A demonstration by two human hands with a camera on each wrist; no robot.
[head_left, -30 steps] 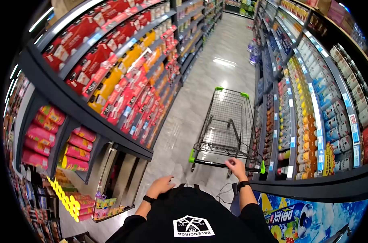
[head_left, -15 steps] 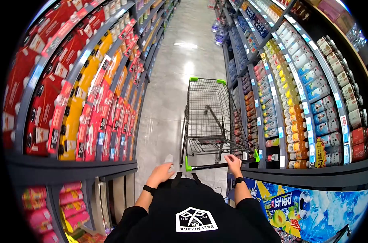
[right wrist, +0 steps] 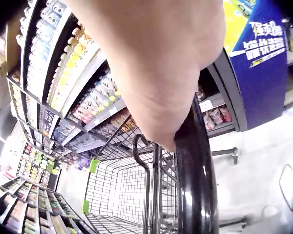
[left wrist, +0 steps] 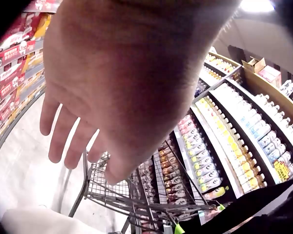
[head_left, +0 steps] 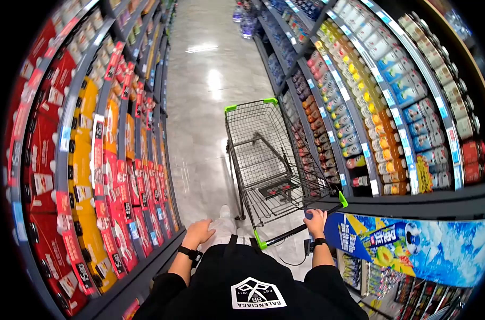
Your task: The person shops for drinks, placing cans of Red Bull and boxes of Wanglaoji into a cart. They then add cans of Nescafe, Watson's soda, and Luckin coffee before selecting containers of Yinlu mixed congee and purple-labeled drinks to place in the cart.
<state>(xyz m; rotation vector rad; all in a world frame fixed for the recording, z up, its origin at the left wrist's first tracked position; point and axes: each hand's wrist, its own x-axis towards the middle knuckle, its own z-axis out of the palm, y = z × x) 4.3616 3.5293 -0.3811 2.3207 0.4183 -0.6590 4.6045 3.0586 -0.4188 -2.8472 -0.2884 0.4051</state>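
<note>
A wire shopping cart (head_left: 261,144) with green corner pieces stands ahead of the body, its front angled slightly left. My right hand (head_left: 315,221) grips the cart's black handle (head_left: 286,235) near its right end. In the right wrist view the thick handle (right wrist: 195,180) runs beneath that hand, whose fingertips are mostly hidden. On the other side, my left hand (head_left: 199,233) hangs in the air left of the handle and holds nothing. Its fingers (left wrist: 63,139) are spread and relaxed in the left wrist view.
Shelves of red and yellow drink packs (head_left: 85,176) line the left side closely. Along the right, shelves of bottles (head_left: 383,144) come right up to the cart, ending in a blue advertising panel (head_left: 407,245). Grey tiled floor (head_left: 197,101) stretches ahead; large water bottles (head_left: 246,24) stand farther on.
The head view has swung to the right. The cart has turned, its left handle end coming nearer the body. My right hand has closed more around the handle; the left stays free beside it.
</note>
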